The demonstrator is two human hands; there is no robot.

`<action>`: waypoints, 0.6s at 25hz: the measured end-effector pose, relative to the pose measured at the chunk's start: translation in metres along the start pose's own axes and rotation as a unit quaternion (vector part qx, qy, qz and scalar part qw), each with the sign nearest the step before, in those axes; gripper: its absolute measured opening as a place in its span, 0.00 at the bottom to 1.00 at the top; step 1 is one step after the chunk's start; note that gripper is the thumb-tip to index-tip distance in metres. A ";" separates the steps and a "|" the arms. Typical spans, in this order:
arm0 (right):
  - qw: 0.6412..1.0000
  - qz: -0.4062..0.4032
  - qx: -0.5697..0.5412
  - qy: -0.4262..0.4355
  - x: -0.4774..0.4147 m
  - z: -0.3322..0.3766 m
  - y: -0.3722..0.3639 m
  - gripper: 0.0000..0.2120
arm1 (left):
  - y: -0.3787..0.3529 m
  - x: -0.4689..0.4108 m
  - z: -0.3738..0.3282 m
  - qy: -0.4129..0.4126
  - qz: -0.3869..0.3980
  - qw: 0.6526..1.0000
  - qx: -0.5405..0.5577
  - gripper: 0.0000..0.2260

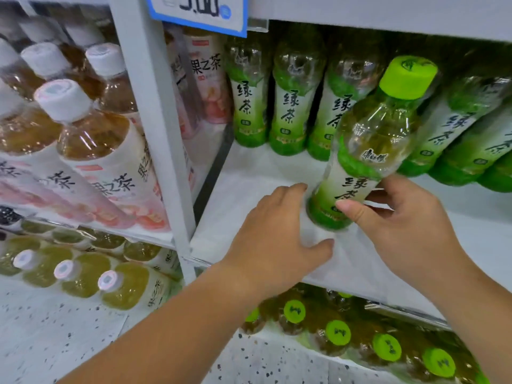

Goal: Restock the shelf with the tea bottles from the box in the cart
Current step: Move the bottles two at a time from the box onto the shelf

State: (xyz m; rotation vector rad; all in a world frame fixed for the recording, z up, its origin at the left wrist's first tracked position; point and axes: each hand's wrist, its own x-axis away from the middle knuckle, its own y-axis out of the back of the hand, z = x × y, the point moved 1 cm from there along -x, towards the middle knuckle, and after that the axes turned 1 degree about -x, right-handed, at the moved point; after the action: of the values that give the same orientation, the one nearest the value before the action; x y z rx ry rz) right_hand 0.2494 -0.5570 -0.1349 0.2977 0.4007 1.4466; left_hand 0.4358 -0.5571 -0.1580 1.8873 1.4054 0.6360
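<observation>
A green tea bottle (371, 145) with a lime cap stands tilted on the white shelf (249, 189), its base near the shelf's front. My right hand (401, 228) grips its lower label, thumb in front. Fingers spread, my left hand (279, 239) rests on the shelf at the bottle's left, fingertips near or touching its base. Several more green tea bottles (293, 101) stand in a row at the shelf's back. The box and cart are out of view.
A grey upright post (155, 120) divides the shelving. Left of it stand peach tea bottles (91, 151) with white caps. A blue price tag (199, 12) hangs above. The lower shelf holds green-capped bottles (338, 332). Speckled floor lies below.
</observation>
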 end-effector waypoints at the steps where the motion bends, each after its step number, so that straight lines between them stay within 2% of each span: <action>1: 1.000 -0.002 0.002 0.008 -0.006 0.002 -0.010 0.15 | 0.012 0.007 0.014 -0.001 -0.002 0.998 -0.056 0.30; 4: 1.000 0.002 -0.002 0.025 -0.024 0.014 -0.038 0.15 | 0.037 0.021 0.052 -0.042 -0.025 0.979 -0.197 0.25; 6: 0.999 0.017 0.004 0.040 -0.036 0.023 -0.060 0.13 | 0.038 0.025 0.065 -0.062 -0.015 0.973 -0.220 0.26; 9: 0.998 0.028 0.012 0.056 -0.051 0.033 -0.085 0.12 | 0.027 0.029 0.068 -0.057 -0.004 0.979 -0.195 0.28; 13: 0.997 0.016 0.038 0.065 -0.070 0.040 -0.106 0.14 | 0.029 0.031 0.073 -0.029 -0.057 0.994 -0.092 0.22; 15: 0.997 0.017 0.043 0.063 -0.077 0.043 -0.115 0.15 | 0.028 0.033 0.075 -0.027 -0.062 0.995 -0.079 0.21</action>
State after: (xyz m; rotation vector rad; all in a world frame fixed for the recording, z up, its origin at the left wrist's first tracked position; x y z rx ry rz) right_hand 0.3649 -0.6438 -0.1395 0.2839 0.5629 1.4876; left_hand 0.5173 -0.5483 -0.1849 1.6681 1.3833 0.6133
